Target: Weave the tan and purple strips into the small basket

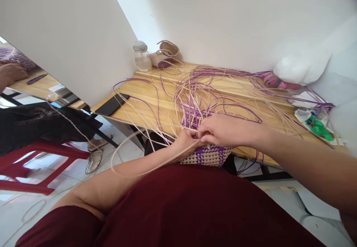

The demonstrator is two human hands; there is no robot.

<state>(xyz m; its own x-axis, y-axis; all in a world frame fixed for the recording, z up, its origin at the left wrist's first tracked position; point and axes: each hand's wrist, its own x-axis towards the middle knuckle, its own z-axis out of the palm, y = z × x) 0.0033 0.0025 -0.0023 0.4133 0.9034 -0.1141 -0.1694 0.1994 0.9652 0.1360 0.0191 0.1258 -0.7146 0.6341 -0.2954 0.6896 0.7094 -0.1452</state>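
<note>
A half-woven basket [208, 156] in beige and purple checks rests against my body at the table's front edge. Long loose strands [192, 87], beige and purple, fan out from its upper rim across the table. My left hand [186, 140] is closed at the rim, its fingers pinching a beige strand. Opposite it, my right hand [212, 131] is closed too, thumb and forefinger pressed together on a strand beside the left fingertips. One pale strand [119, 158] loops out leftward over my left forearm. The exact crossing between my fingers is hidden.
On the wooden table [139, 87] stand a lidded clear jar [142, 59] and small woven baskets [164, 57]. A black phone-like slab [113, 104] lies at the left edge. White plastic bags [302, 67] sit at right. Another person's hand [11, 74] and a red stool [47, 161] are at left.
</note>
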